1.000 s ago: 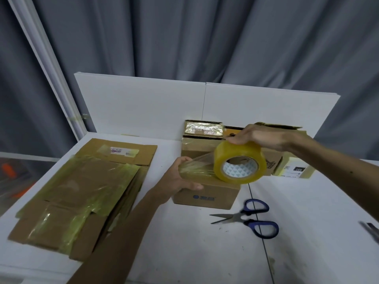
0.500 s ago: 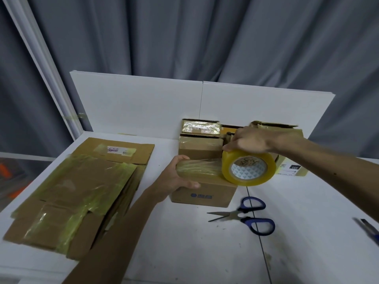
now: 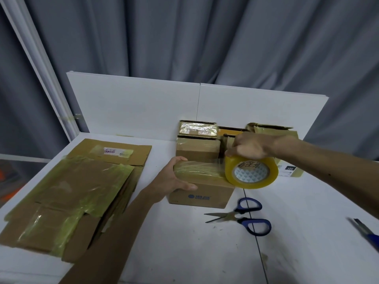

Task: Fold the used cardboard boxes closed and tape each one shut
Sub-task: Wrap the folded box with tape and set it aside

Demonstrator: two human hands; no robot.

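Observation:
A small closed cardboard box with a blue logo stands in the middle of the white table. My left hand grips its left end, thumb on the front face and fingers over the taped top. A strip of clear yellowish tape runs across the box top to the tape roll. My right hand holds that roll from above at the box's right end. Behind stand more boxes: one closed, one with shiny tape, one open-flapped.
Flattened, tape-covered cardboard boxes are stacked on the left of the table. Blue-handled scissors lie open just right of the front box. A blue utility knife lies at the right edge. A white board backs the table.
My right hand has carried the tape roll down and to the right, drawing the tape flat along the box top. My left hand stays on the box's left end.

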